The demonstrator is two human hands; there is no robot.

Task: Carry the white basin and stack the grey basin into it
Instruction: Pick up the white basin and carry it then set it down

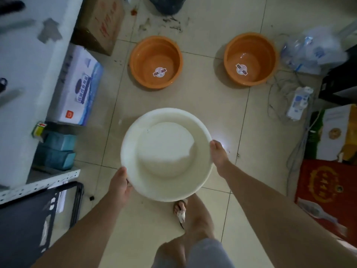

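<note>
I hold the white basin point(166, 153) above the tiled floor, upright and empty, in the middle of the view. My left hand point(119, 185) grips its near-left rim, thumb on top. My right hand point(219, 154) grips the right rim. No grey basin is in view.
Two orange basins point(156, 61) point(250, 59) stand on the floor ahead. Cardboard boxes point(79, 86) and a white counter point(23, 89) line the left. Cables point(295, 120), a power strip and boxes point(326, 192) crowd the right. My leg and foot point(191, 215) are below the basin.
</note>
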